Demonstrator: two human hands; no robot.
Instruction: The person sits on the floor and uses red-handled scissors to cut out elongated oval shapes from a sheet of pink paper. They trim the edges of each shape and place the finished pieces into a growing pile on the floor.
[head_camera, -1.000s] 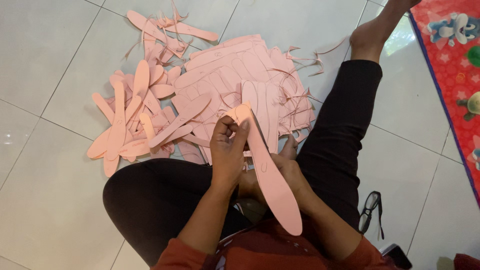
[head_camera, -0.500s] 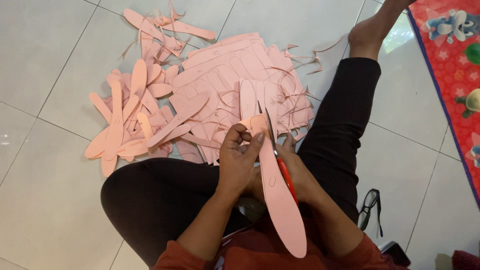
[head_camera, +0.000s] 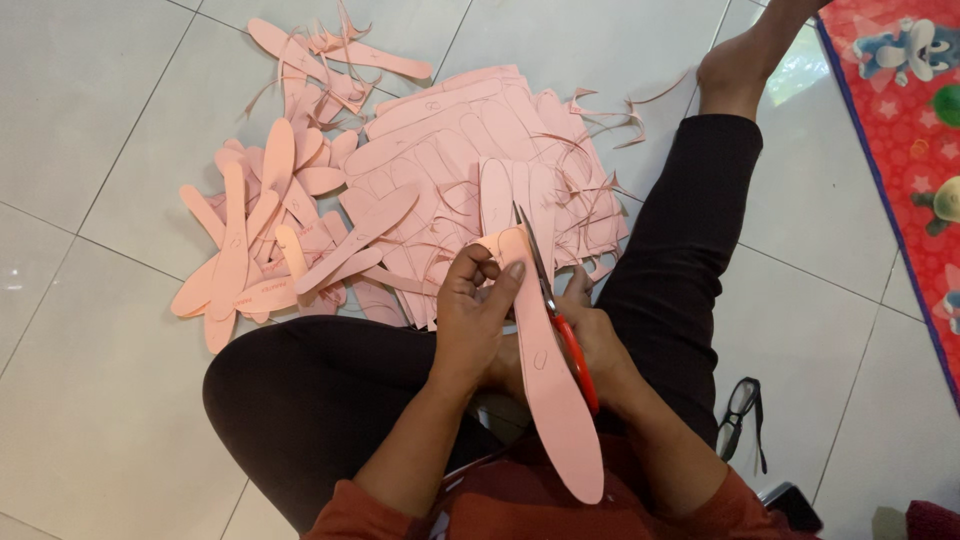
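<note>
Setting: person seated on a pale tiled floor (head_camera: 90, 390), legs in black trousers spread to either side, viewed from above.
Left hand: left hand (head_camera: 478, 310) closed on the near end of the pink sole-shaped piece (head_camera: 550, 380), thumb on top and fingers curled beneath its rounded tip.
Right hand: right hand (head_camera: 600, 345) closed around the red handles of the scissors (head_camera: 555, 310), largely hidden behind the piece.
Scissors: metal blades point away from the body along the right edge of the piece; whether the blades stand apart cannot be told.
Pink piece: long, flat, sole-shaped; it runs from the hands back toward the person's chest, above the lap.
Uncut sheets: stack of pink sheets (head_camera: 470, 140) on the floor just beyond the hands, marked with traced sole outlines.
Cut pieces: heap of finished pink soles (head_camera: 255, 240) to the left of the stack, lying crosswise over one another.
Trimmings: thin pink strips (head_camera: 610, 110) scattered about the far edge of the sheets.
Other items: black spectacles (head_camera: 740, 415) on the floor beside the right leg; red patterned mat (head_camera: 900, 130) at the right edge.
</note>
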